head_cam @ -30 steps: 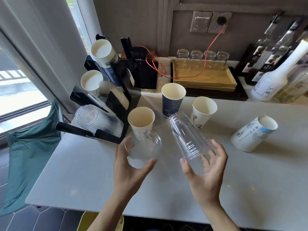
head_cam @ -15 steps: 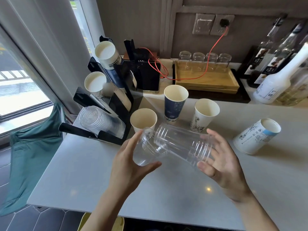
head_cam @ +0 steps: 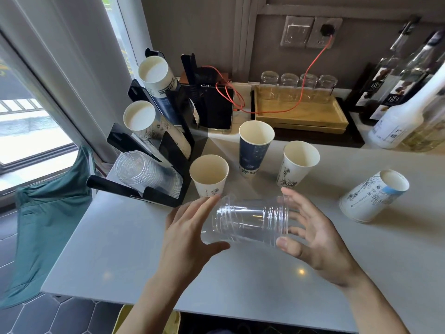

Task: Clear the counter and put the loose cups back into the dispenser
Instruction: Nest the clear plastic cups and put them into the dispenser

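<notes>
Two clear plastic cups (head_cam: 250, 220) lie nested, held sideways above the white counter (head_cam: 240, 280). My left hand (head_cam: 190, 235) grips their narrow end and my right hand (head_cam: 317, 239) grips the wide rim end. The black cup dispenser (head_cam: 168, 145) stands at the left with two paper cup stacks (head_cam: 154, 75) and a clear cup stack (head_cam: 144, 172) in it. Loose paper cups stand behind my hands: a small white cup (head_cam: 209, 175), a tall blue cup (head_cam: 255, 148) and a printed white cup (head_cam: 298, 165). Another printed cup (head_cam: 373, 196) lies on its side at the right.
A wooden tray (head_cam: 301, 114) with several glasses sits at the back, under a red cable. Bottles (head_cam: 404, 112) crowd the back right corner. A black device (head_cam: 216, 107) stands behind the dispenser. A green cloth (head_cam: 48, 213) hangs off the counter's left edge.
The clear cup in my right hand tipped over to the left and slid together with the cup in my left hand. Both hands now hold them nested and lower.
</notes>
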